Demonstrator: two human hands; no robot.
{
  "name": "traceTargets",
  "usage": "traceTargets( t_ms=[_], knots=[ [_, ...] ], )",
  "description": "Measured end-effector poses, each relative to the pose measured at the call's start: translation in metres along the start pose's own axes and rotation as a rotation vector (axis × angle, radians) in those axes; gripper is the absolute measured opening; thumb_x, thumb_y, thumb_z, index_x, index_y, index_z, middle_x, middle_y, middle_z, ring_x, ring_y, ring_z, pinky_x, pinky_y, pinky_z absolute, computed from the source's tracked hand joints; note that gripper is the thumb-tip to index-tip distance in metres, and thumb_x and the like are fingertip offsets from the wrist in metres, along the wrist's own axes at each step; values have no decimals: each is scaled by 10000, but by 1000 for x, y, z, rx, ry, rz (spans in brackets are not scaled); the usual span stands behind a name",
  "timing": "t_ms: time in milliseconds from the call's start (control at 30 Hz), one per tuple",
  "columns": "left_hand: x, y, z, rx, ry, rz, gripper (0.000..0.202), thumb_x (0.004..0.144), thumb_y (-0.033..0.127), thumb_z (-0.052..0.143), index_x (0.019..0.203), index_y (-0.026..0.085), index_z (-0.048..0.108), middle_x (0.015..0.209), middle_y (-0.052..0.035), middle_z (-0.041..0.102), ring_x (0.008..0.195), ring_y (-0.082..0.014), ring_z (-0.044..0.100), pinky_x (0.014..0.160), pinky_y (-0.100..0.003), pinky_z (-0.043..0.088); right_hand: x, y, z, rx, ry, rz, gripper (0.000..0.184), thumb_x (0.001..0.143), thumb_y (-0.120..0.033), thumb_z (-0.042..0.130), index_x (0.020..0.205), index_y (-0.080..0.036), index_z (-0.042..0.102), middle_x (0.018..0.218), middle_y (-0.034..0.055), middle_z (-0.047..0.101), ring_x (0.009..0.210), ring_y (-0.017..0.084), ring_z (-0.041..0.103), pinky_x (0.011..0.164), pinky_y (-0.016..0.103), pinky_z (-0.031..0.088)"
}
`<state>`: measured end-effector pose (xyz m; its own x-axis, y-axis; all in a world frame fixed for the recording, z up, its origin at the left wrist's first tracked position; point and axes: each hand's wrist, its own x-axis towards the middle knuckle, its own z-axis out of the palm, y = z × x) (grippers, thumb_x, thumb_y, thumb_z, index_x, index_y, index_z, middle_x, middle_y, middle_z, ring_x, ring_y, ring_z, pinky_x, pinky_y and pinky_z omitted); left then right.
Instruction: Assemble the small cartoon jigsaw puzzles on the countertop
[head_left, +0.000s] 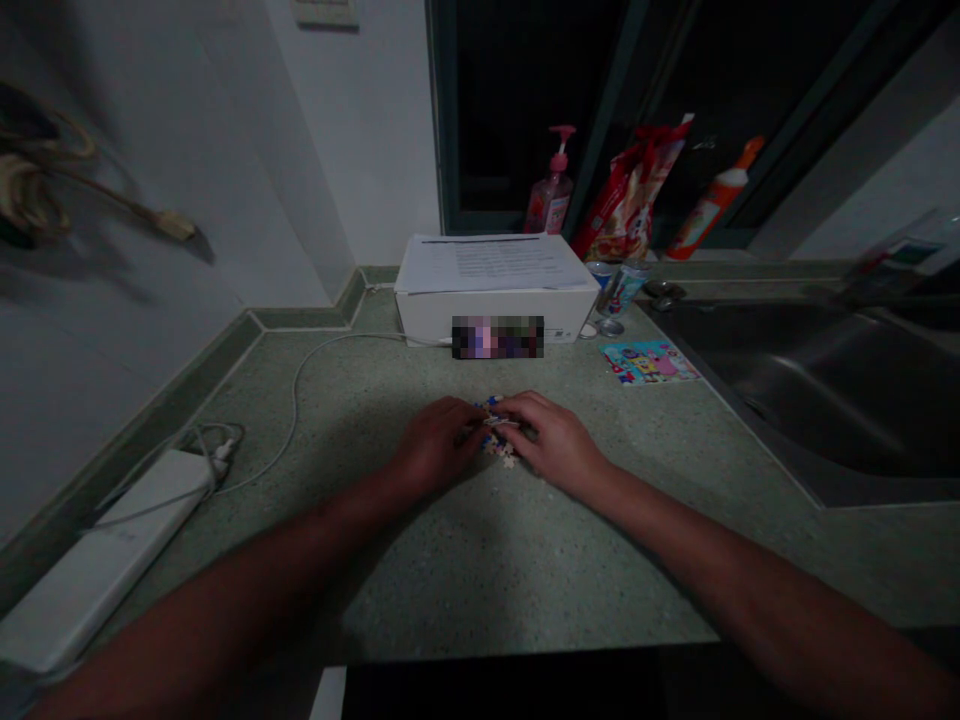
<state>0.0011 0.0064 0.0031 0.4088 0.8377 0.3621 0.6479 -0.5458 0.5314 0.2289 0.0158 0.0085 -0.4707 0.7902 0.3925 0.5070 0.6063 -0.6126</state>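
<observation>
Both my hands rest on a speckled green countertop [450, 560] and meet over a small heap of jigsaw puzzle pieces [501, 450]. My left hand [435, 445] has its fingers curled down onto the pieces from the left. My right hand [551, 435] also has curled fingers and pinches at pieces from the right. The hands hide most of the heap; a few blue and white pieces show between and below the fingers.
A white box [495, 300] with a printed sheet on top stands behind the hands. A colourful puzzle card [649, 362] lies at its right. A steel sink [825, 390] is on the right, a white power strip [105, 550] with cable on the left, bottles [551, 195] at the window.
</observation>
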Motion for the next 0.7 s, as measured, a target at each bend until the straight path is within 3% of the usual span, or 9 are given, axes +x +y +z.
traceTargets(
  t_ms=[267,533,700],
  knots=[
    [0,6,-3,19,7,-34,172,1030,255,611,1101,230,765,1013,-78,778,963,-281,734,870,-477,611,0,-2,-1,-75,-28,78,176,1043,-307,628,1126,-280,781,1056,78,805,976,272,773,875,438,605],
    [-1,3,-1,41,53,-85,159,1003,207,631,1101,238,753,1010,-84,785,963,-277,740,853,-457,612,-1,1,1,-44,-13,79,280,1024,-266,617,1250,-316,774,1203,66,826,1086,284,786,972,477,623],
    [0,4,-1,68,35,-54,153,1004,211,624,1078,224,757,990,-83,781,945,-277,743,841,-447,613,-1,0,0,-55,16,143,254,1030,-320,623,1215,-301,795,1143,64,848,1015,294,810,925,477,638]
  ],
)
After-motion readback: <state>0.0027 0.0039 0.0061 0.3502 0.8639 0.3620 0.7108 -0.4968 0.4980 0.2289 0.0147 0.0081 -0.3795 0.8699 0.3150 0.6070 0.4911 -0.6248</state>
